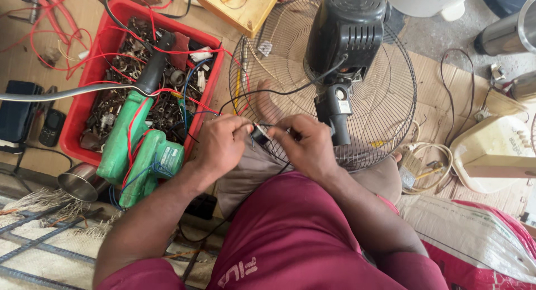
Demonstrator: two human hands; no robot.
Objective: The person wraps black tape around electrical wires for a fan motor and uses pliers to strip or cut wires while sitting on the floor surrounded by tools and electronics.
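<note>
Small black part (pixel 260 135) with thin wires sits at frame centre, pinched between both hands just in front of the fan guard. Left hand (pixel 220 145) closed on its left side, fingertips gripping part and wire. Right hand (pixel 307 145) closed on its right side, thumb and forefinger pinching. Black wire (pixel 290 90) runs from the hands up to the black fan motor (pixel 346 33), upper centre. Motor sits on the round wire fan guard (pixel 385 100), lying flat on cardboard. Red bin (pixel 89 94) of metal scrap, screws and red wires at upper left; green power tool (pixel 139 150) lies across its near edge, just left of the left hand. Steel cup (pixel 78 181) at lower left. Cream plastic housing (pixel 491 153) at right edge. Maroon-clothed lap fills bottom centre.
</note>
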